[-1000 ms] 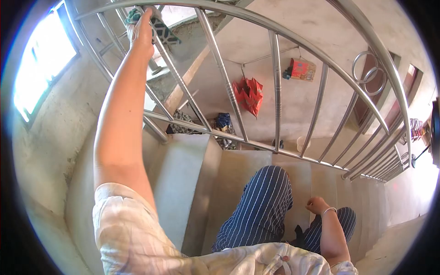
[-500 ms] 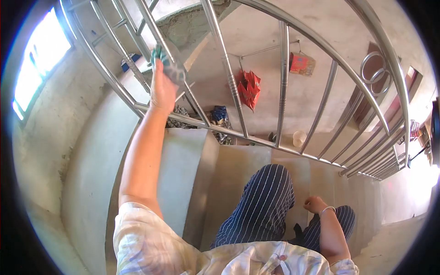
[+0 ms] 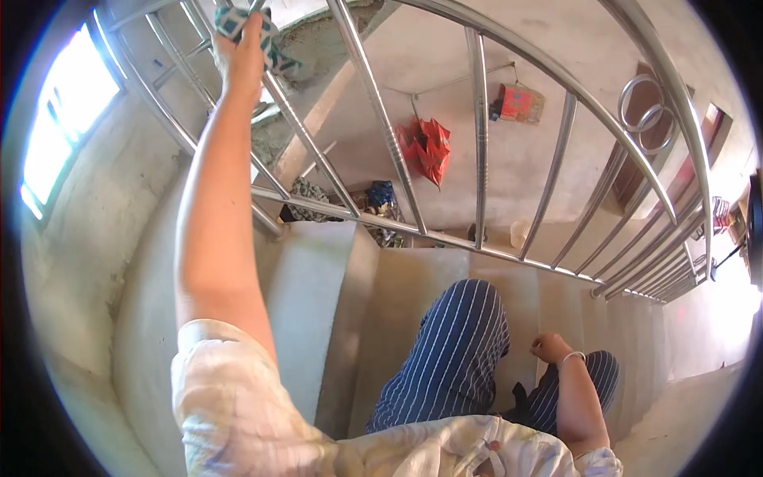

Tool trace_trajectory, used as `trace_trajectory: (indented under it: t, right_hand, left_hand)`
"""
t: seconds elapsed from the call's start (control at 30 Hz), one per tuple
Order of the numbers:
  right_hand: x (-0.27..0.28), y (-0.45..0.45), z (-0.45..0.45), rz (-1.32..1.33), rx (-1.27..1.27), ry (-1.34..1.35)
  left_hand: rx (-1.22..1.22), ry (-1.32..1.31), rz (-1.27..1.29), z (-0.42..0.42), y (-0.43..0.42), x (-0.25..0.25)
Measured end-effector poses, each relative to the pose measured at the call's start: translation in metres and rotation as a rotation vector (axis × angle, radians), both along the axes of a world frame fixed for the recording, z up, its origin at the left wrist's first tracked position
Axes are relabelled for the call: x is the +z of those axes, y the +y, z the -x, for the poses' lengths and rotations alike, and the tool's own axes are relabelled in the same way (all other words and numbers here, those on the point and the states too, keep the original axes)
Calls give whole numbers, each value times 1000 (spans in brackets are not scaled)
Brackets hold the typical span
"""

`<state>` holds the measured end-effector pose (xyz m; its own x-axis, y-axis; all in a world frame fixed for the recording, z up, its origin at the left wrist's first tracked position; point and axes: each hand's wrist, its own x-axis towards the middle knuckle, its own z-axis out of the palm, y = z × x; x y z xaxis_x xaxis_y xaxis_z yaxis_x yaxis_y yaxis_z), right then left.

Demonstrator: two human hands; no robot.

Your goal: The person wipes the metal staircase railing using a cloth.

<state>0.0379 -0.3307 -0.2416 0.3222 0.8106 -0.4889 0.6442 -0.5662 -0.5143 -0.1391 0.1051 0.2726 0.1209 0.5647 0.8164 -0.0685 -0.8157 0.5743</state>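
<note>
My left hand is stretched far up at the upper left, closed round a green and white patterned cloth. The cloth wraps a slanting metal bar of the stair railing, and part of it hangs to the right of my fingers. Low on the right, beside my striped trouser leg, my right hand is curled up with a bracelet at the wrist. Its fingers are closed, and whether anything lies inside them is hidden.
Concrete steps run down to the right under me. Beyond the railing hang a red bag and a red box. A bright window is on the left wall. A pale bucket stands below.
Half a second ago my left hand with the cloth was lower on the bar; it has moved back up, near its earlier height. My right hand has stayed in place.
</note>
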Motion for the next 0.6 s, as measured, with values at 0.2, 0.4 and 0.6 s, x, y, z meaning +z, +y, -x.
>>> trace_trajectory:
  t: [0.2, 0.4, 0.6]
  right_hand:
    - [11, 2, 2, 52, -24, 2]
    - [6, 2, 1, 33, -6, -36]
    - [13, -1, 5, -49, -29, -51]
  left_hand:
    - [-83, -154, 294, 4, -28, -130]
    - [-93, -200, 552, 10, -24, -234]
    - [-94, -83, 614, 17, -26, -272]
